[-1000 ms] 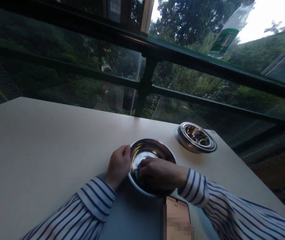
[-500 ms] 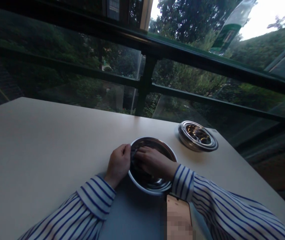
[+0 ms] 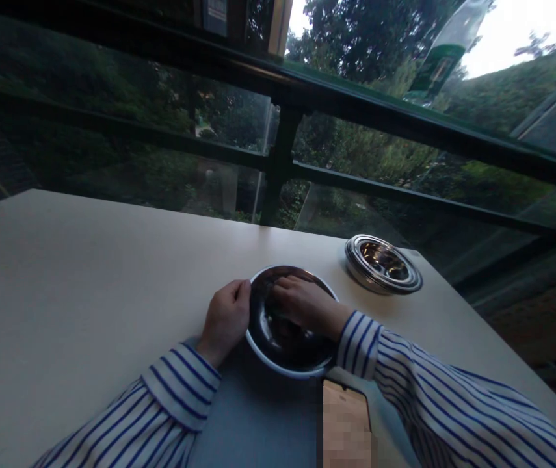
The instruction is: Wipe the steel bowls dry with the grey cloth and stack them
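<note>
A round, shiny metal bowl [image 3: 282, 370] stands upright on the table in front of me. My left hand [image 3: 227, 316] is closed on its left rim, thumb on top. Inside the bowl is my right hand [image 3: 302, 300], reaching in over the right rim. Its fingers are bent and pressed together against the inner wall at the upper left. Whatever they hold, if anything, is dark and hidden from view. Both sleeves are white with blue stripes.
A stack of metal bowls [image 3: 382, 265] stands at the table's far right corner. Below the bowl lies a phone [image 3: 346, 422], its screen blurred. A green railing [image 3: 356, 110] runs behind the pale table [image 3: 112, 273]. A plastic bottle [image 3: 441, 62] stands on the railing.
My right hand has shifted a little within the bowl, from the left side toward the upper wall. The left hand keeps its hold on the rim. The whole view has moved slightly.
</note>
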